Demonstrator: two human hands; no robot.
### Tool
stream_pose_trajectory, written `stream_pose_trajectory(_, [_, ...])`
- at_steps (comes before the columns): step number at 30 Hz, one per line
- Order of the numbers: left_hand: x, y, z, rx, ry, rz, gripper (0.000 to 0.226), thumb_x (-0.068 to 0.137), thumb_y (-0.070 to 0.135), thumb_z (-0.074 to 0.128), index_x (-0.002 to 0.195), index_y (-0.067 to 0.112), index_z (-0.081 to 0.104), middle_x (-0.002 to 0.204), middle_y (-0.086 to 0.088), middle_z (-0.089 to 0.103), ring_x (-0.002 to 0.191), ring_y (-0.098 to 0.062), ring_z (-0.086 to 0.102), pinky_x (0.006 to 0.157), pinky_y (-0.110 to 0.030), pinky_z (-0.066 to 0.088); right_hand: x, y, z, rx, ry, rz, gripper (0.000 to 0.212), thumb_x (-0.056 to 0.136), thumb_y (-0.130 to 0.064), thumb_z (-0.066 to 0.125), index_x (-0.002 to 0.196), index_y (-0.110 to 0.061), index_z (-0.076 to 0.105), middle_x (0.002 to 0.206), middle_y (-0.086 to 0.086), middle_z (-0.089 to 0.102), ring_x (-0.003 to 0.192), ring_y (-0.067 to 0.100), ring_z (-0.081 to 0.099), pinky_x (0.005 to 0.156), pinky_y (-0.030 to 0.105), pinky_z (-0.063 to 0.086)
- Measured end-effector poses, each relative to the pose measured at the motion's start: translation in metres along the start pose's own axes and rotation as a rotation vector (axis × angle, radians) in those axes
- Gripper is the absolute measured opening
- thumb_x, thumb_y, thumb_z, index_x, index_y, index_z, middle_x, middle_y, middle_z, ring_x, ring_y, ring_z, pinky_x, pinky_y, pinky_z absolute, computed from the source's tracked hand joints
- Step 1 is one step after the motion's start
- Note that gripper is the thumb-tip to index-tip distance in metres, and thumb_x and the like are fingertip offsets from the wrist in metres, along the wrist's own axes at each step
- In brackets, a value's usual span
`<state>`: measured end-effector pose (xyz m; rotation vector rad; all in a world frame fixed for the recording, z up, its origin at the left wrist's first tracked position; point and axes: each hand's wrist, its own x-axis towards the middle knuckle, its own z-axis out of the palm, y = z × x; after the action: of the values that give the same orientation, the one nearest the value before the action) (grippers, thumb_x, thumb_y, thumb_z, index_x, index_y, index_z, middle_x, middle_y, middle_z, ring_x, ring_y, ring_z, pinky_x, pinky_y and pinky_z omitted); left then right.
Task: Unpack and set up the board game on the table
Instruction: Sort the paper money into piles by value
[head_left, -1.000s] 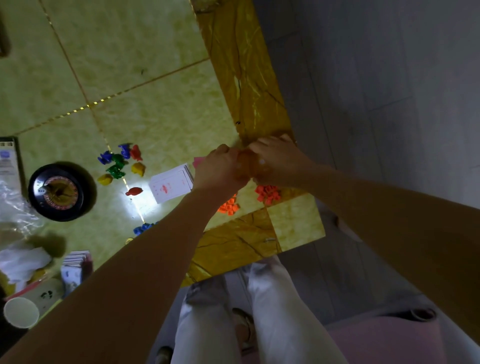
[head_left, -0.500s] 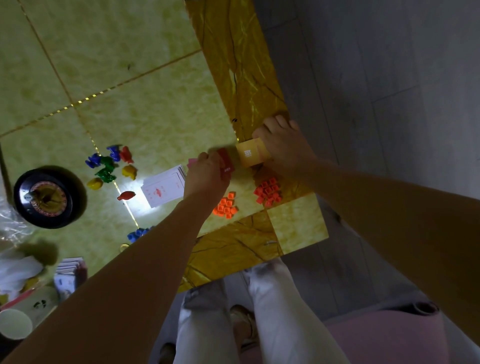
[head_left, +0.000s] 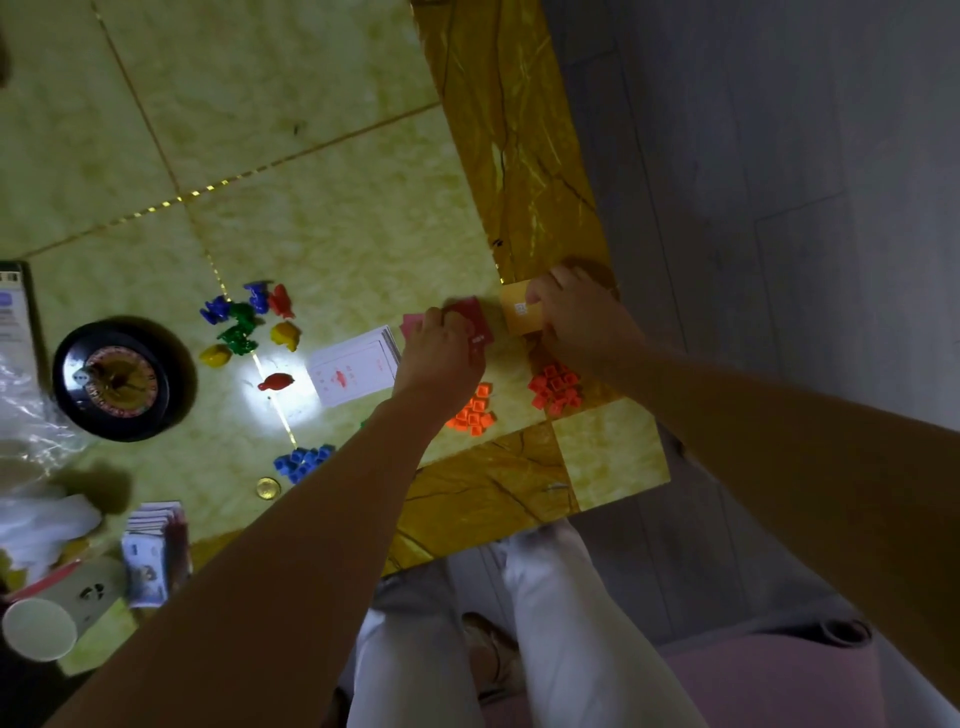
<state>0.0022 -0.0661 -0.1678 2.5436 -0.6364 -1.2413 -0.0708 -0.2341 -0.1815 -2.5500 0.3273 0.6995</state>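
Two decks: left hand (head_left: 440, 358) grips red cards (head_left: 477, 321), right hand (head_left: 584, 322) grips orange cards (head_left: 519, 316); print unreadable.

The light is dim, with a yellow-green tone. One strong white glare lies on the glossy table (head_left: 337, 171), just left of the left hand (head_left: 441, 358). Both forearms look dark, almost as silhouettes. Far left of that hand, the roulette wheel (head_left: 111, 382) throws a soft shadow. The print on the orange card (head_left: 519, 314) in the right hand (head_left: 582, 325) and on the red card (head_left: 475, 322) in the left is too blurred to read. Straight lines bend near the frame edges.
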Motion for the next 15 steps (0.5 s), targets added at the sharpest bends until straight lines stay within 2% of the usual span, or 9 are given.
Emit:
stream_pose_trajectory(4, [-0.007, -0.002, -0.013, -0.057, -0.025, 0.043, 0.034, 0.092, 0.017, 0.055, 0.124, 0.011, 0.061, 0.127, -0.017, 0.049, 0.119, -0.034, 0.047, 0.098, -0.044, 0.043, 0.003, -0.007, -0.01, 0.089, -0.027, 0.056, 0.031, 0.084, -0.013, 0.056, 0.115, -0.011, 0.057, 0.116, 0.01, 0.051, 0.112, 0.027, 0.049, 0.09, 0.041, 0.044])
stream_pose_trajectory(7, [-0.019, -0.012, -0.026, -0.167, 0.061, 0.054, 0.027, 0.093, 0.018, 0.054, 0.116, 0.016, 0.066, 0.115, -0.013, 0.057, 0.106, -0.029, 0.057, 0.088, -0.037, 0.047, 0.004, -0.022, -0.017, 0.168, 0.012, 0.055, 0.028, 0.084, -0.011, 0.057, 0.112, -0.013, 0.06, 0.11, 0.007, 0.056, 0.102, 0.021, 0.056, 0.082, 0.032, 0.043])
stream_pose_trajectory(9, [-0.033, -0.03, -0.033, -0.237, 0.149, 0.012, 0.023, 0.092, 0.017, 0.054, 0.11, 0.016, 0.068, 0.108, -0.011, 0.063, 0.099, -0.027, 0.06, 0.081, -0.034, 0.046, 0.007, -0.049, -0.014, 0.229, 0.018, 0.034, 0.022, 0.085, -0.011, 0.058, 0.107, -0.016, 0.062, 0.104, 0.004, 0.061, 0.095, 0.019, 0.06, 0.078, 0.029, 0.044])
stream_pose_trajectory(12, [-0.06, -0.07, -0.045, -0.365, 0.268, -0.089, 0.022, 0.089, 0.01, 0.053, 0.102, 0.015, 0.07, 0.093, -0.007, 0.07, 0.084, -0.022, 0.063, 0.068, -0.028, 0.042, 0.017, -0.108, -0.002, 0.339, -0.094, 0.019, 0.018, 0.087, -0.01, 0.058, 0.102, -0.018, 0.064, 0.097, -0.002, 0.065, 0.093, 0.018, 0.063, 0.081, 0.033, 0.051])
stream_pose_trajectory(15, [-0.093, -0.126, -0.054, -0.412, 0.315, -0.228, 0.02, 0.088, 0.013, 0.054, 0.101, 0.018, 0.068, 0.091, -0.005, 0.069, 0.079, -0.024, 0.063, 0.07, -0.031, 0.048, 0.025, -0.177, 0.018, 0.358, -0.168, -0.046, 0.017, 0.088, -0.012, 0.056, 0.101, -0.019, 0.065, 0.095, 0.0, 0.067, 0.084, 0.016, 0.062, 0.072, 0.029, 0.049])
